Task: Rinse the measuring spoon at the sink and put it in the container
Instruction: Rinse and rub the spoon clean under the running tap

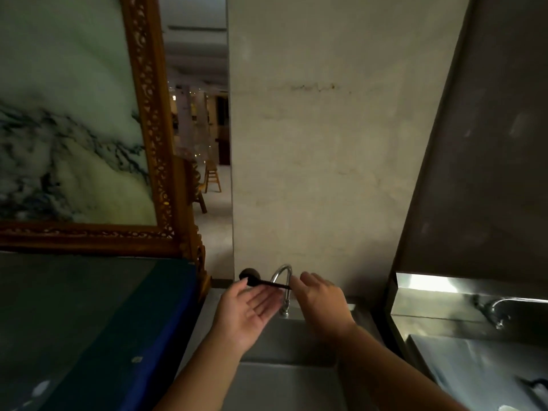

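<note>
Leaning at the far left, a marble panel in a carved gilt frame (154, 143) is seen, well left of the tap (283, 280). Below it, a bench with a blue-edged top (166, 315) is seen left of the tap. The left hand (247, 312) is held just left of the tap, palm up, its grip wide and holding nothing. The black measuring spoon (261, 279) is held level across the front of the tap, bowl to the left, handle end pinched in the narrow grip of the right hand (321, 298), just right of the tap. The steel sink (284, 378) lies below the tap. A second tap (498, 310) is seen well to the right.
</note>
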`<state>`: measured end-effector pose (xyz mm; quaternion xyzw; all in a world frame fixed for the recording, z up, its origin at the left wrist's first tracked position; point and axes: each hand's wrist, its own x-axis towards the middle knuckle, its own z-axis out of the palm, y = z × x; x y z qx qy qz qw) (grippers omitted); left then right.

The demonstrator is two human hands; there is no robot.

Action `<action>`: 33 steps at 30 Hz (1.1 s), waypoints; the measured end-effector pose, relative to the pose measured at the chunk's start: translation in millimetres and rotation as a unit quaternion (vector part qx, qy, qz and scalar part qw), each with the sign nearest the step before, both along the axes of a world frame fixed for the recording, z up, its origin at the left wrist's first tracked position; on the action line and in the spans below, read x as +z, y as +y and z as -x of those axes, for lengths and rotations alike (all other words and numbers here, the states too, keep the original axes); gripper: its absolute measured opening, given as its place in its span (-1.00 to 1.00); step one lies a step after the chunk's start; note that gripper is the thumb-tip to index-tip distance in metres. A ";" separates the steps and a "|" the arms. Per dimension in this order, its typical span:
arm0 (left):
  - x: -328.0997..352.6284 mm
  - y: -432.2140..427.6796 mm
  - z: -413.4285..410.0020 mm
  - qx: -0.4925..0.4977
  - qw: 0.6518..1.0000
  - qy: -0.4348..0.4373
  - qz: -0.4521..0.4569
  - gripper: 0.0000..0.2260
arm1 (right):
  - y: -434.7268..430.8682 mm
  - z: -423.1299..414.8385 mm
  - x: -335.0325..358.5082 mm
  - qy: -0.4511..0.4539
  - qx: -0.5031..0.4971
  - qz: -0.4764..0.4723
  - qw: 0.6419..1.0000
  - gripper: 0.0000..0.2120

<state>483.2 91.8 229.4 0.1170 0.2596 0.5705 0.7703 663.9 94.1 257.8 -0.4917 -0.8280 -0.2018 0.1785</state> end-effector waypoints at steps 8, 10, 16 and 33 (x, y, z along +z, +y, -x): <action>-4.8 -7.7 16.8 0.003 1.000 -0.015 0.015 -0.54 | -6.9 19.3 -6.5 0.012 0.018 -0.024 0.999 -0.68; -2.9 -7.9 17.7 0.007 1.000 -0.019 0.021 -0.55 | -7.4 22.7 -5.7 0.015 0.017 -0.021 1.000 -0.69; 10.8 -6.7 16.6 0.027 0.999 -0.025 0.010 -0.59 | -4.6 26.8 7.9 0.034 -0.009 -0.005 0.999 -0.77; 2.0 -19.0 4.5 0.090 0.991 0.091 0.040 -0.86 | -9.9 28.4 14.3 0.078 0.030 0.127 0.988 -0.81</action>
